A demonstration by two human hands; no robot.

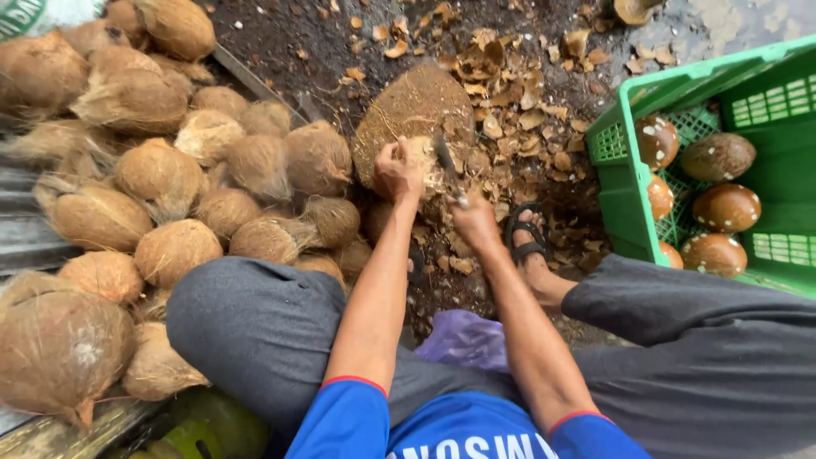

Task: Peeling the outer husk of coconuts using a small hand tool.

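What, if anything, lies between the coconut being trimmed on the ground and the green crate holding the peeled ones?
Nothing large. Between the coconut under the left hand and the green crate lie only loose husk chips on the dirt, with the person's sandalled foot nearer the body. The right hand holds a blade.

My crate (pixel 625 200) is bright green; the peeled coconuts (pixel 718 208) in it are dark brown with white specks. The husked coconuts (pixel 161 174) are pale tan, my trousers (pixel 255 327) grey, my sleeves (pixel 344 421) blue with red edge.
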